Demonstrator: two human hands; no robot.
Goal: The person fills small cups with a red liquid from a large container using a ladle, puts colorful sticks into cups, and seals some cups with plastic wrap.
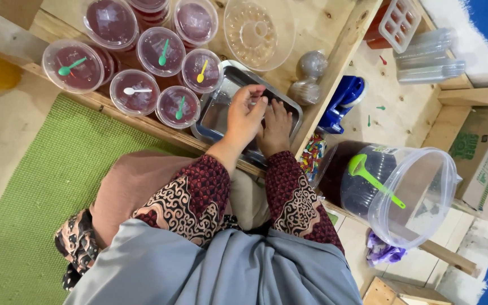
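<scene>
Over the tray [217, 110] both hands meet — left hand [245, 116] pinching a small clear thing I cannot make out, right hand [275, 127] flat, fingers together. Lidded cups [179, 106] sit just left.

Seven lidded plastic cups [161, 51] of dark red drink stand on the wooden bench [323, 34]. Five carry a small plastic spoon on the lid: three green spoons [72, 66], one white spoon [136, 90], one yellow spoon [201, 71]. One steel tray [221, 104] lies there, with two hands in it, the left hand [245, 116] and the right hand [276, 127]. One clear domed bowl [252, 28], two round foil-wrapped balls [310, 76], one big clear bucket [402, 186] holding one green ladle [374, 178], and one cardboard box [478, 158].
</scene>
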